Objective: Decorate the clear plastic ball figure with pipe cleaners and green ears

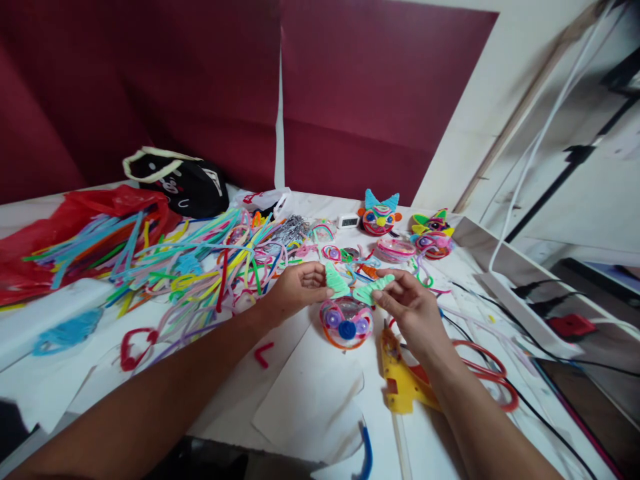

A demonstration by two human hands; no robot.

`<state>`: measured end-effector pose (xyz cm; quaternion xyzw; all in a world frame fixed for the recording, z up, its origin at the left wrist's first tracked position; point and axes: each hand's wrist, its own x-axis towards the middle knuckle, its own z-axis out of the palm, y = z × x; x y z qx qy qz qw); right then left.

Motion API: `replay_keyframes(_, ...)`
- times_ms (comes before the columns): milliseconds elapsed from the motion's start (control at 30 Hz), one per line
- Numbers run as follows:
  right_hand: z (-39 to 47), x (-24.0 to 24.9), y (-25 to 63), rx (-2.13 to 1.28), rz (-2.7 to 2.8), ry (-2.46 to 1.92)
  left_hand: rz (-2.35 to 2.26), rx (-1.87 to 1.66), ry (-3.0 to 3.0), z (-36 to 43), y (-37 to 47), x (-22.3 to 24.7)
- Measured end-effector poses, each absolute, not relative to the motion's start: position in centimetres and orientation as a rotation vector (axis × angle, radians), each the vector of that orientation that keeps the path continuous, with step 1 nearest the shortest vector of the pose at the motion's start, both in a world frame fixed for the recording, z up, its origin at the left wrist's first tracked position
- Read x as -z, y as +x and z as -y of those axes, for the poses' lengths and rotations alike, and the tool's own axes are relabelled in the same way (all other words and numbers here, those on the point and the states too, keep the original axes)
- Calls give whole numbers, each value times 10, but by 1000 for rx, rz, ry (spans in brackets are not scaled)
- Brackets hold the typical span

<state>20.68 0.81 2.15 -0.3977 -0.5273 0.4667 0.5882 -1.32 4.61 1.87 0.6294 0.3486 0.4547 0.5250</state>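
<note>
My left hand (300,291) pinches a light green triangular piece (336,280) that looks wound from pipe cleaner. A similar light green triangle (373,289) is held between the thumb and fingers of my right hand (407,303), tilted to the left. Both pieces are above the top of a round clear craft face (346,331), which has purple eyes, a blue nose and an orange rim. Whether they touch it I cannot tell. Under my right forearm lie a yellow glue gun (399,383) and orange-handled scissors (505,393), both partly hidden.
Loose pipe cleaners (200,260) in many colours spread over the left, some in a red plastic bag (100,247). Finished-looking craft faces (379,219) stand at the back right. A power strip (530,313) with cables is on the right, and a black bag (185,187) at the back left.
</note>
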Motion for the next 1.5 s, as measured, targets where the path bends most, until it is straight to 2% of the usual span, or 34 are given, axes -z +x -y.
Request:
replay_keyframes(1300, -17, -20, 221, -1044, 1113, -1015, -1024, -1212, 1263, -47, -10, -19)
replay_keyframes(1500, -10, -22, 220, -1036, 1175, -1007, -840, -1242, 1412, -44, -9, -20)
